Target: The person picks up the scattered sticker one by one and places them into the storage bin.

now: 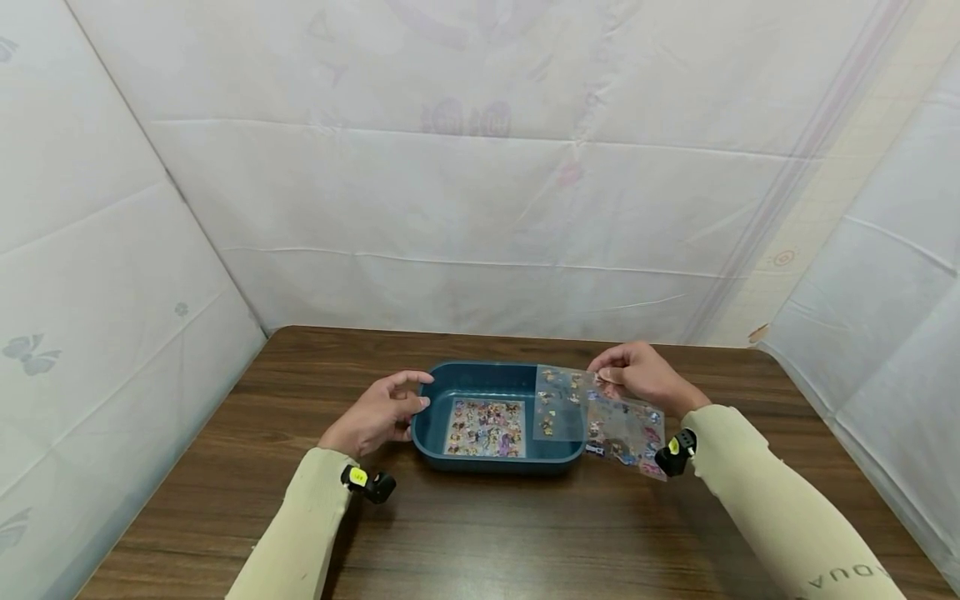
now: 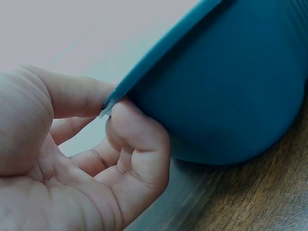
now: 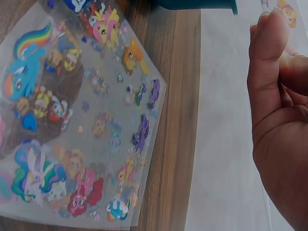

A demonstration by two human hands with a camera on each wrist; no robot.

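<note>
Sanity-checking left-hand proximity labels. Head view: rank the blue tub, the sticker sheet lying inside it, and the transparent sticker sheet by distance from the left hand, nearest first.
From the left hand:
1. blue tub: fingers touch its left end.
2. sticker sheet in the tub: on the tub floor, left of middle.
3. transparent sticker sheet: over the tub's right end, held by the right hand.

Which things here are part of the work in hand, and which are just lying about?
In use:
- clear sticker sheet, pinched by the right hand
- blue tub, rim touched by the left hand
- sticker sheet in the tub

Just there:
- wooden table
- white cloth backdrop
</note>
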